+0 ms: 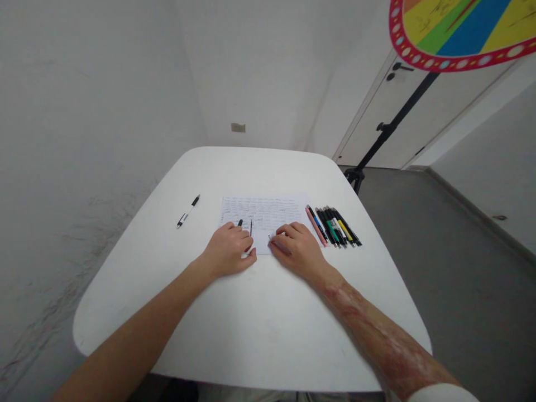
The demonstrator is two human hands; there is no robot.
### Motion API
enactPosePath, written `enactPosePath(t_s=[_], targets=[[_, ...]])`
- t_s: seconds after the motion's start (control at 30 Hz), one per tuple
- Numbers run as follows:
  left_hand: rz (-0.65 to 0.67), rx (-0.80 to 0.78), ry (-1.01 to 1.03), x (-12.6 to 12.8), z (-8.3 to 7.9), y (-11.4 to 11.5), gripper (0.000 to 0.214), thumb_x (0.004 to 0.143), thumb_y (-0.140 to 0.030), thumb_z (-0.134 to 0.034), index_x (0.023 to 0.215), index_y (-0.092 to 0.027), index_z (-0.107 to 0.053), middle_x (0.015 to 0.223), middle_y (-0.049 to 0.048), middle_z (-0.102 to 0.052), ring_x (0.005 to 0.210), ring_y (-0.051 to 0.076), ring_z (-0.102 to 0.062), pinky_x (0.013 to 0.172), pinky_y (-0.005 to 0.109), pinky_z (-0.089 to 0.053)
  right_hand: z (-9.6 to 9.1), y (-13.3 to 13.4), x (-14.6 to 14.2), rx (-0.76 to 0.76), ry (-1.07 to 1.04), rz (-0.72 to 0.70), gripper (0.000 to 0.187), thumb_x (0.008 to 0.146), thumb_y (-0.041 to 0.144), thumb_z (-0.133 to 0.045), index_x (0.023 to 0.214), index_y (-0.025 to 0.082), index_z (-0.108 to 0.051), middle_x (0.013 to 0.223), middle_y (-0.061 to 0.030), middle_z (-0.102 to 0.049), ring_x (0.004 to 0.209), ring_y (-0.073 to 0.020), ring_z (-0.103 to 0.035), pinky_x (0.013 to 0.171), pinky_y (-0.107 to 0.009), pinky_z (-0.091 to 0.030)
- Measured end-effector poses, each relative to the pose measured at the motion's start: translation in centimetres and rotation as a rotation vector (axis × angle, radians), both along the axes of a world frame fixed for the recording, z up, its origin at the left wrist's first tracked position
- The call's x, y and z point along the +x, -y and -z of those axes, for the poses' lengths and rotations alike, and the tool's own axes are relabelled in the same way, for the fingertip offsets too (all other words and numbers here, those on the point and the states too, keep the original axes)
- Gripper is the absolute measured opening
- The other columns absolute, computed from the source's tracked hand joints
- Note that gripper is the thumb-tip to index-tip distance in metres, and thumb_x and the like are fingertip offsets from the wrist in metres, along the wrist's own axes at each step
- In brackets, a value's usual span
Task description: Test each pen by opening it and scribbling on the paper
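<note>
Both my hands lie on a white table (268, 329), at the near edge of a sheet of handwritten paper (263, 215). My left hand (228, 250) is curled, and the black end of a pen (240, 222) sticks out past its fingers. A thin dark pen tip (250, 228) shows just beyond them. My right hand (295, 249) rests on the sheet's lower right corner, its fingers bent. Whether it holds anything is hidden. To its right lies a row of several pens (335, 228) beside a pink pen (316, 226). Far left, a black-and-white ballpoint pen (188, 211) lies apart.
The table's left side runs along a scuffed white wall (84, 167). At the upper right, a colourful round wheel (460, 28) stands on a black tripod stand (389, 128) in front of a white door (377, 111). Grey floor (439, 279) lies to the right.
</note>
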State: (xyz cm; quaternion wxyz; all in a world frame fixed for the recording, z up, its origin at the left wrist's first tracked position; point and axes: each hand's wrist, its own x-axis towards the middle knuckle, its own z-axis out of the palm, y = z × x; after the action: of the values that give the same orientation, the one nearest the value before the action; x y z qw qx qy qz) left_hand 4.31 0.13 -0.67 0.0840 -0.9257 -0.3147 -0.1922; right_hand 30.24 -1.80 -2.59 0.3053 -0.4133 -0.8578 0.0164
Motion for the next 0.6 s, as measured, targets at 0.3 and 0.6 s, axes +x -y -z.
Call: enactPosePath(t_s=[0.3,0.6], targets=[[-0.363,0.041,0.162,-3.5,-0.2,-2.1,0.02,0.108,-0.032,-0.058,0.098,-0.02,-0.071,0.08,0.0047,-0.074,0.073,0.023,-0.067,0.074,0.04,-0.047,0.6,-0.8,2.0,-0.062,-0.515,0.164,0.01,0.102,0.024,-0.063,0.1,0.028,-0.072,0.092,-0.0035,-0.073,0.084,-0.0252,-0.065,0.122,-0.062,-0.045],[-0.422,-0.002,0.037,-4.5,1.5,-3.4,0.023,0.111,-0.027,-0.049,0.108,-0.019,-0.071,0.106,0.0136,-0.074,0.094,0.029,-0.068,0.076,0.041,-0.051,2.3,-1.9,2.7,-0.189,-0.659,0.237,0.014,0.104,0.032,-0.059,0.1,0.027,-0.072,0.096,-0.0021,-0.076,0.078,-0.0217,-0.066,0.133,-0.063,-0.036]])
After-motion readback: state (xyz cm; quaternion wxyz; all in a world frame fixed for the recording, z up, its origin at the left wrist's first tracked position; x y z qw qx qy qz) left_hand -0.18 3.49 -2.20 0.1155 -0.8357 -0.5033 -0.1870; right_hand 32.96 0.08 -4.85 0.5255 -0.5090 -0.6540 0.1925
